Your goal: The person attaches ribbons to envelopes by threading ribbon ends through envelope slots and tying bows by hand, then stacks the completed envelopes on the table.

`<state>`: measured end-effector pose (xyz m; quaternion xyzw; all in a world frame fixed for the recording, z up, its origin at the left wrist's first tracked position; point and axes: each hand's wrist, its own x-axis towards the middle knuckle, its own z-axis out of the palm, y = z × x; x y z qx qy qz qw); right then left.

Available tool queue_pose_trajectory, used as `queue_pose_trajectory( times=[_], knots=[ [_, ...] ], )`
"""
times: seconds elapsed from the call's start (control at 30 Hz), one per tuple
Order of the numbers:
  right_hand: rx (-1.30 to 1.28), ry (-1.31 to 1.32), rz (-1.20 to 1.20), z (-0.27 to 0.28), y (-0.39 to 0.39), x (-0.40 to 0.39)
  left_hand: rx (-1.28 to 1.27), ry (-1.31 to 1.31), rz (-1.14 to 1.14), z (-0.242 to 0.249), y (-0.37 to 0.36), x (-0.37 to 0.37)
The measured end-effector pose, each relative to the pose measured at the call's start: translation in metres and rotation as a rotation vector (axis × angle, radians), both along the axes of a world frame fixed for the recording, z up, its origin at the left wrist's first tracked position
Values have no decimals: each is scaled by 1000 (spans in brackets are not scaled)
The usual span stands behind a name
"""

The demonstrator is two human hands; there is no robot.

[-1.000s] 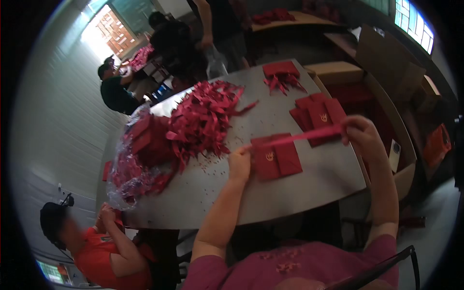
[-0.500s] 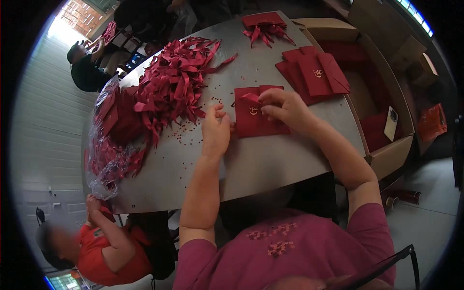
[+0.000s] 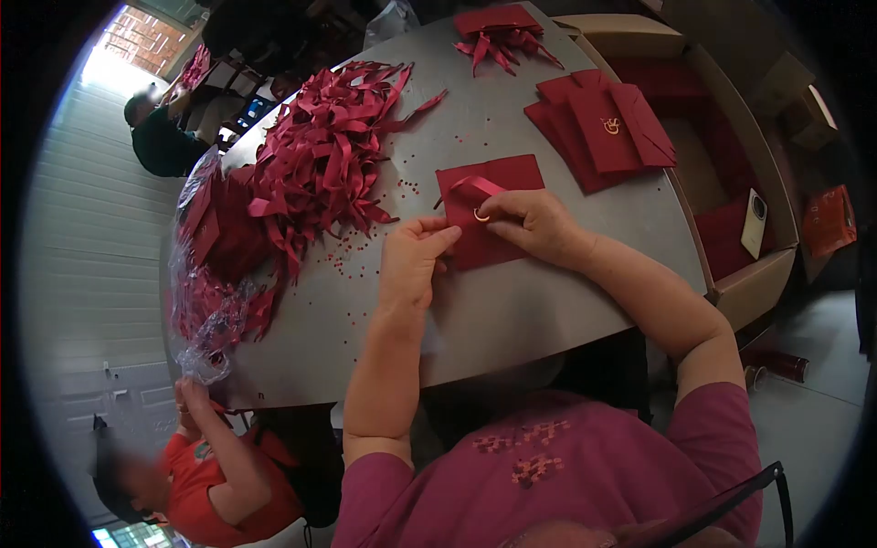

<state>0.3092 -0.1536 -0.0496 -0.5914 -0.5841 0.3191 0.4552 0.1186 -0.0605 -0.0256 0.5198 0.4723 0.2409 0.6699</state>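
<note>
A flat dark red paper gift bag (image 3: 521,173) with a gold emblem lies on the metal table in front of me. From a spot near its left edge, a red ribbon (image 3: 474,186) loops across its front to my right hand (image 3: 539,225), whose thumb and fingers are pinched on it and partly cover the emblem. At the bag's left edge is my left hand (image 3: 413,256), thumb and forefinger pressed together; anything between their tips is too small to make out.
A tangled heap of red ribbons (image 3: 329,137) and a plastic-wrapped pile of bags (image 3: 224,224) lie left. Stacked red bags (image 3: 594,128) sit right, beside an open cardboard box (image 3: 744,274) holding a phone (image 3: 754,224). A person in red (image 3: 228,484) sits at lower left.
My right hand has moved down and slightly left over the emblem, stretching the ribbon loop. My left thumb and forefinger have come together at the bag's edge. The view has shifted slightly.
</note>
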Motion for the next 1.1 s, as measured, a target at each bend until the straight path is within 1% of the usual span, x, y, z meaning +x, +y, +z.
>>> queue_pose_trajectory(
  times=[0.03,0.07,0.1,0.13,0.2,0.3,0.37,0.4,0.47,0.53,0.63,0.7,0.77,0.8,0.87,0.9,0.97,1.1],
  knots=[
    [-2,4,-2,-3,0,1,-34,-18,-46,-4,4,-3],
    [74,-13,35,-8,1,3,-69,-35,-92,-7,6,-4],
    [149,-30,72,-9,2,5,-72,-32,-92,-8,5,-4],
    [148,-26,71,-10,3,6,-52,-49,-70,-10,3,-2],
    [211,-114,135,-9,3,10,-34,-65,-50,-9,2,-1],
    [252,-97,124,-8,4,9,-41,-93,-92,1,0,-2],
    [244,-95,132,-4,3,10,-125,-141,-182,10,0,-4],
    [237,-95,140,-2,2,10,-126,-139,-182,12,1,-6],
    [212,-88,145,3,1,10,-242,-215,-290,14,3,-9],
    [187,-83,148,3,1,10,-280,-228,-284,15,3,-9],
    [212,-22,154,2,2,10,-335,-263,-281,20,0,-8],
    [178,47,155,1,3,10,-351,-282,-285,21,-1,-8],
    [179,20,158,2,2,11,-353,-316,-291,20,-1,-9],
    [179,-7,160,2,2,11,-351,-315,-292,21,-1,-8],
    [180,-18,156,2,2,11,-218,-286,-282,24,-5,-5],
    [179,-29,153,1,2,11,-217,-287,-283,24,-7,-5],
    [192,-33,147,-2,3,10,-97,-239,-262,21,-10,-4],
    [217,-104,135,-2,3,8,1,-274,-191,11,-17,7]
  ],
)
